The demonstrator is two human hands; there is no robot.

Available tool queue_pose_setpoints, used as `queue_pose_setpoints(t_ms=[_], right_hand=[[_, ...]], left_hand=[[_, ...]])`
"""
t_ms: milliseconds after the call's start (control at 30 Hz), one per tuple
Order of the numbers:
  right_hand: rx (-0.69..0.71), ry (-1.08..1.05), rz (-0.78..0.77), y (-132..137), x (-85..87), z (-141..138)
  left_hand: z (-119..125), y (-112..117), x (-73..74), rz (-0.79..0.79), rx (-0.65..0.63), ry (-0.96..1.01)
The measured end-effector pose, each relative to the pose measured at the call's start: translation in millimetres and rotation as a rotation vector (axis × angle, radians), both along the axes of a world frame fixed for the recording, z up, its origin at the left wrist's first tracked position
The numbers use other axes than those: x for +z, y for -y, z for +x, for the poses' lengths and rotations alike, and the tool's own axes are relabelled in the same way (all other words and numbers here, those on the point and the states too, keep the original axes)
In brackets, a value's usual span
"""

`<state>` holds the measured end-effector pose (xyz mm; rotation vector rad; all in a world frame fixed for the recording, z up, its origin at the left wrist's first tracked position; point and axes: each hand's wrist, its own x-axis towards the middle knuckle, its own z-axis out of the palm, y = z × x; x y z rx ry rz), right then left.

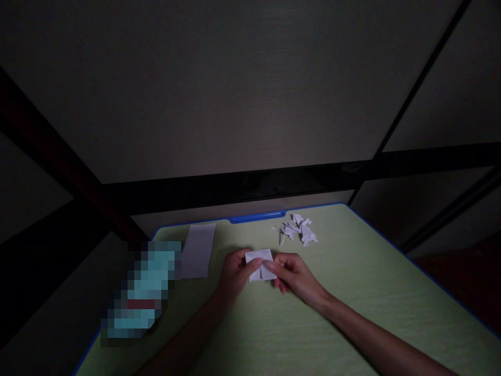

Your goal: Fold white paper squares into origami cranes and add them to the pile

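Observation:
Between my two hands is a small folded piece of white paper [260,255], roughly rectangular, with a crease or slit running down its middle. My left hand [235,269] pinches its left side, thumb lying on the top face. On the other side my right hand [291,269] grips the paper the same way, its thumb close to the left one near the centre. The fingers behind the paper are mostly hidden. Both hands are just over the green tabletop [336,308].
Several folded white paper figures [308,234] lie near the far edge, with thin paper strips [282,237] beside them. A flat white paper sheet [199,250] rests at the left. Nearby is a pixelated teal item [151,282]. A blue rim [258,216] edges the table before a wardrobe-like panel.

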<state>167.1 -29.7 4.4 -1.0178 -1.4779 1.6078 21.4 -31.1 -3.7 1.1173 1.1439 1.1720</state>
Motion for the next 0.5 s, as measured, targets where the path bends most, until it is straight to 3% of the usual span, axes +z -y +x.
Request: queue_pose_setpoints(t_ms=[200, 367, 500], right_hand=[[-0.042, -0.080, -0.005, -3.1, -5.2, 0.2], [-0.215, -0.269, 0.030, -6.3, -12.2, 1.9], [-0.186, -0.162, 0.102, -5.2, -10.9, 2.1]], left_hand=[[-1.8, -2.6, -1.3, -0.012, 0.066, 0.046], [4.6, 2.8, 7.8, -0.040, -0.127, 0.001], [6.9, 5.0, 11.8, -0.029, -0.249, -0.134]])
